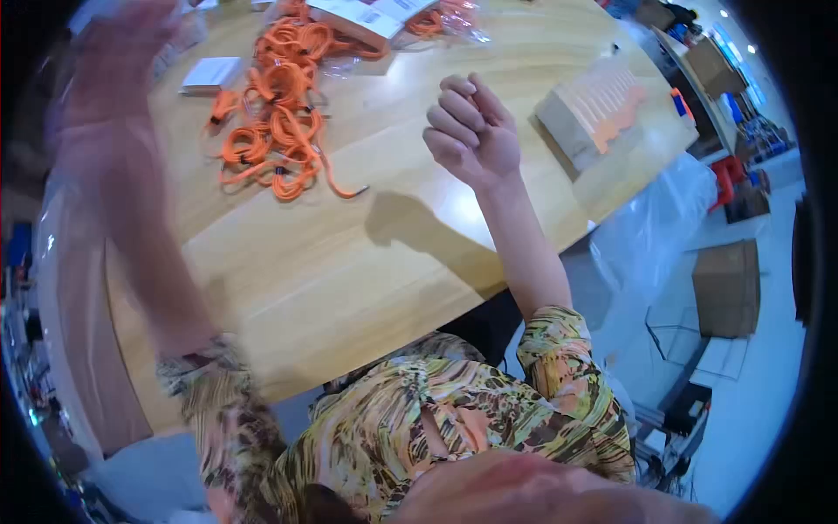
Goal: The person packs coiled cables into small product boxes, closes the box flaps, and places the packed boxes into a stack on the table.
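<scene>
My right hand (pixel 471 129) is raised over the table, its fingers curled into a loose fist with nothing showing in it. Its shadow falls on the wood below. My left hand (pixel 127 39), at the far upper left, is smeared by motion, so its fingers cannot be made out. Between the two hands lies a tangled heap of orange cords (pixel 284 131) with dark tips, apart from my right hand. A small white stack (pixel 212 76), like cards or a flat box, sits beside the cords, on the side nearer my left hand.
White boxes with labels (pixel 362 19) and clear plastic bags lie at the table's far edge. A pale slotted block with orange pieces (pixel 594 113) stands on the right of the wooden table (pixel 288 297). Clear plastic sheeting (pixel 655 218) hangs at the right; a cardboard box (pixel 726 288) is beyond.
</scene>
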{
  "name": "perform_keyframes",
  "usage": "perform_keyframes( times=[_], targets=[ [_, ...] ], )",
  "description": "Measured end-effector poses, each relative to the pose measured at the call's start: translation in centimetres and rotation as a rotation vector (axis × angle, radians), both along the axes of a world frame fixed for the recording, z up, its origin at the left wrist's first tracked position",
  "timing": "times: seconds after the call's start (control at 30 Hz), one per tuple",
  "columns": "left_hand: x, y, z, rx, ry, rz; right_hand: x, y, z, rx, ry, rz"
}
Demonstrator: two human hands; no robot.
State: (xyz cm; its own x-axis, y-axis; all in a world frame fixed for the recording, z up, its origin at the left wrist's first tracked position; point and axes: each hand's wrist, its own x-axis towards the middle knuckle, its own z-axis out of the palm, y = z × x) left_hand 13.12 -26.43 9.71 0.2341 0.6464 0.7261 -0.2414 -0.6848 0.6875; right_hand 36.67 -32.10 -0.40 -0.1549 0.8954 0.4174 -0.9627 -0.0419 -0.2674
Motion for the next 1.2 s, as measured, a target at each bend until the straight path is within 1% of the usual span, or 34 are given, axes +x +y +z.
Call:
perform_keyframes(
  times=[0.07, 0.13, 0.23, 0.27, 0.37, 0.4, 0.47, 0.6, 0.67, 0.73, 0.8, 0.83, 0.9, 0.97, 1.0, 1.07, 1.13, 1.2],
  targets=[
    [0.3, -0.4, -0.5, 0.001, 0.034, 0.075, -1.4, 0.1, -0.1, 0.062, 0.145, 0.235],
    [2.4, -0.1, -4.2, 0.131, 0.203, 0.070, -2.2, 0.1, -0.4, 0.070, 0.159, 0.251],
    [5.2, -1.6, -6.9, 0.170, 0.297, 0.003, -2.9, -0.3, -1.4, 0.052, 0.154, 0.251],
    [5.9, -1.9, -7.3, 0.110, 0.270, -0.060, -2.8, -0.4, -1.8, 0.042, 0.164, 0.251],
    [6.5, -2.0, -7.8, 0.161, 0.352, 0.020, -2.2, -0.2, -2.5, 0.132, 0.131, 0.290],
    [7.0, -2.1, -8.1, 0.085, 0.269, -0.009, -2.2, -0.2, -2.8, 0.165, 0.121, 0.299],
    [7.2, -2.5, -8.1, -0.067, 0.234, -0.063, -2.1, -0.3, -2.8, 0.167, 0.124, 0.290],
    [7.4, -1.7, -8.0, -0.079, 0.252, -0.065, -2.3, -0.2, -2.2, 0.141, 0.119, 0.277],
    [7.3, -0.7, -8.2, 0.028, 0.286, -0.005, -2.3, 0.2, -2.4, 0.124, 0.158, 0.322],
    [6.7, 1.2, -8.6, 0.136, 0.325, 0.056, -2.0, 1.1, -2.6, 0.042, -0.084, 0.125],
    [6.0, 3.3, -8.9, 0.252, 0.357, 0.181, -2.2, 0.6, -2.1, -0.173, -0.309, -0.048],
    [5.4, 5.2, -9.7, 0.262, 0.361, 0.203, -2.6, 0.6, -2.1, -0.157, -0.308, -0.029],
    [4.2, 9.7, -11.5, 0.064, 0.300, 0.301, -3.1, 0.2, -2.4, -0.372, -0.866, -0.389],
    [2.3, 14.0, -13.3, 0.023, 0.322, 0.541, -4.0, -1.6, -4.1, -0.115, -1.189, -0.646],
    [1.3, 17.8, -13.5, 0.021, 0.321, 0.537, -4.3, -0.8, -3.6, -0.119, -1.191, -0.647],
    [-0.4, 21.6, -13.8, -0.045, 0.659, 0.785, -4.4, -2.3, -3.8, -0.007, -1.749, -0.767],
    [-1.2, 25.3, -14.4, -0.095, 0.909, 0.907, -4.5, -1.9, -3.5, 0.033, -1.802, -0.803],
    [-2.6, 27.1, -15.2, -0.059, 0.887, 0.916, -5.9, -3.4, -4.4, 0.122, -1.906, -0.874]
  ],
)
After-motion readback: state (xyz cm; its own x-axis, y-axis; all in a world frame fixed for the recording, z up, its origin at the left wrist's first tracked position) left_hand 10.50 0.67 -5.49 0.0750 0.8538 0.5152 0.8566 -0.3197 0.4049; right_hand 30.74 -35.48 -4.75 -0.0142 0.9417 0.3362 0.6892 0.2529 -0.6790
